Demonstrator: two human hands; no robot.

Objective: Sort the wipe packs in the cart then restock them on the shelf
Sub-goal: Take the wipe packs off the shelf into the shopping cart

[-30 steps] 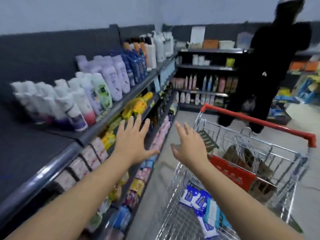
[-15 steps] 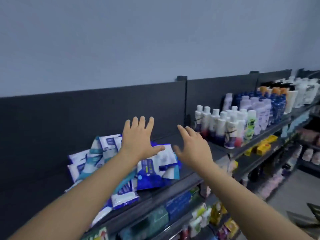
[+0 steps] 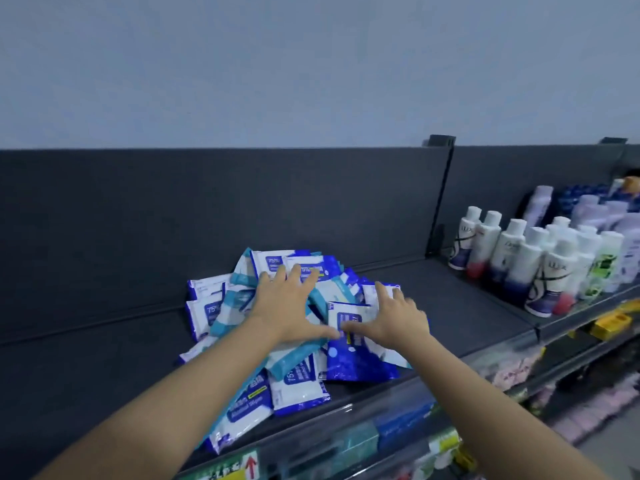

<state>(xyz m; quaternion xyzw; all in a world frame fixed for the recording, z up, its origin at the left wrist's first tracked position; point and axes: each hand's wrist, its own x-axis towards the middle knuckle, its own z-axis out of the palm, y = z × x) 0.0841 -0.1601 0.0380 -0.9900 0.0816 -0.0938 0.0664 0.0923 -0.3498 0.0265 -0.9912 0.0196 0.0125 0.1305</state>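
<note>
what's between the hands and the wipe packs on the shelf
Nothing visible. The left hand and right hand, fingers spread, lie right on the pile of wipe packs on the shelf. The bottles stand off to the right, apart from the pile.

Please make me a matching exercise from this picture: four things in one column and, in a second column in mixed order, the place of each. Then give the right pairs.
Things:
1. left hand
2. right hand
3. white bottles
4. yellow box

Places:
A. on a lower shelf, far right
B. upright on the top shelf, right of the wipe packs
C. flat on the left side of the pile, fingers spread
D. flat on the right side of the pile

Pairs: 1-C, 2-D, 3-B, 4-A
</note>
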